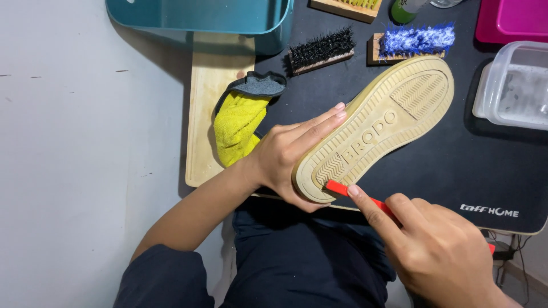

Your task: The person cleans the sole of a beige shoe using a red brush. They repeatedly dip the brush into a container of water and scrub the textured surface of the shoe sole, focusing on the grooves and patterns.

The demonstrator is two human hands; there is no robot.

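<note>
Shoe: a shoe (377, 128) held sole-up over the near edge of the black mat (456, 165), at the middle of the view.
Long axis: runs diagonally, one rounded end toward the person at lower left, the other pointing up and right toward the blue brush (415, 40).
Sole: pale tan rubber, oval in outline, ribbed with fine straight grooves, with chevron tread patches at both ends and raised lettering along the middle.
Left hand: the left hand (291, 157) cups the shoe's near end from the left side, fingers stretched flat along the sole's edge, closed around it.
Right hand: the right hand (434, 245), just right of the shoe's near end, pinches a thin red tool (354, 195); the index finger lies along it and its tip touches the sole's rim.
Yellow cloth: a fluffy yellow cloth (237, 125) with a grey edge lies left of the shoe on a pale wooden board (214, 68).
Brushes: a black-bristled brush (321, 50) and the blue one, both wood-backed, sit beyond the shoe.
Containers: a teal tub (200, 14) beyond the shoe to the left; a clear plastic box (514, 85) to its right; a pink box (511, 20) beyond that.
</note>
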